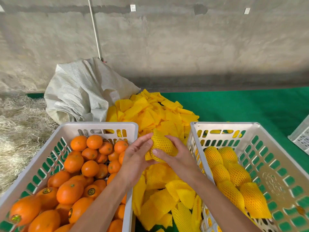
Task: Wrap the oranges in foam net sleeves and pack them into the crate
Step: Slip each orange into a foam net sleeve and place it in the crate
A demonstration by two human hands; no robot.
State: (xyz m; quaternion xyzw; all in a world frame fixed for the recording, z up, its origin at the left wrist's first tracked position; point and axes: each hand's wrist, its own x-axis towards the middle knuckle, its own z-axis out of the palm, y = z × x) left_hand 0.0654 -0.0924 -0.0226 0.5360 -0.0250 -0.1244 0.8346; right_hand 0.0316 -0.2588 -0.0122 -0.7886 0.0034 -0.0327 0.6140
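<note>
Fingers (168,138) of both hands curl around a yellow foam-net sleeve (163,146), its fruit hidden, above green matting (234,106) near a grey concrete wall (184,39).

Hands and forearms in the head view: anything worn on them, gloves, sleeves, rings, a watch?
Nothing that shows. The left hand and right hand are bare, without gloves, and no ring shows on the visible fingers. Both forearms are uncovered down to the bottom edge of the picture: no sleeve, watch or band in view. Nails are short and unpainted.
</note>
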